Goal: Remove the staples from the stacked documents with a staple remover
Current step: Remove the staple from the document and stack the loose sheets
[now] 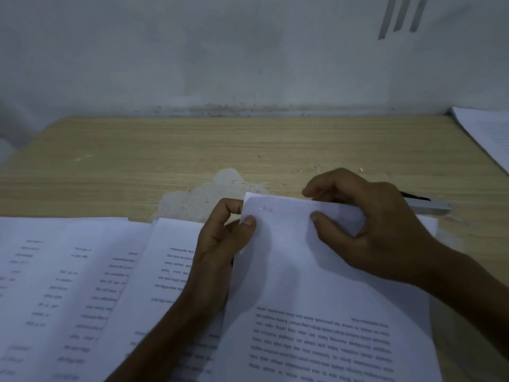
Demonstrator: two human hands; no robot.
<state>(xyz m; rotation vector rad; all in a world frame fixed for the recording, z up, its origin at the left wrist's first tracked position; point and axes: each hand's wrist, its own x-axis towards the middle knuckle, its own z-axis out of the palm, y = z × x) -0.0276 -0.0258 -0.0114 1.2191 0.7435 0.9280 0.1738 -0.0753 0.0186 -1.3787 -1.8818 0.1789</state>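
Progress reads as partway, with the current staple not yet out. Stapled document (297,271) sits front and centre on the wooden desk (165,150), its top edge lifted and curled toward the camera. Left hand (220,244) pinches the document's top left corner, thumb on the front face and curled fingers behind. Right hand (380,224) grips the same top edge further right, thumb pressed on the front and fingers wrapped over the back. Staple (265,209) shows between the two thumbs, near that top left corner, and appears still seated in the paper, though it is small and blurred.

Loose sheets (68,271) are fanned out left of the document, with another printed sheet (170,257) overlapping them just beside the left wrist. These likely count as already separated work, but no staple status is visible on them. Paper stack (490,133) lies well apart, up and right of the document; whether it is done or waiting, I cannot tell.

Dark-tipped object (416,195) and grey bar (429,208) stick out just behind the right hand, above the document's top edge. Either could be the staple remover; cannot tell, nor whether the hand holds one. Judgement: tool not engaged on the staple, so prying and pulling remain for this document at least.
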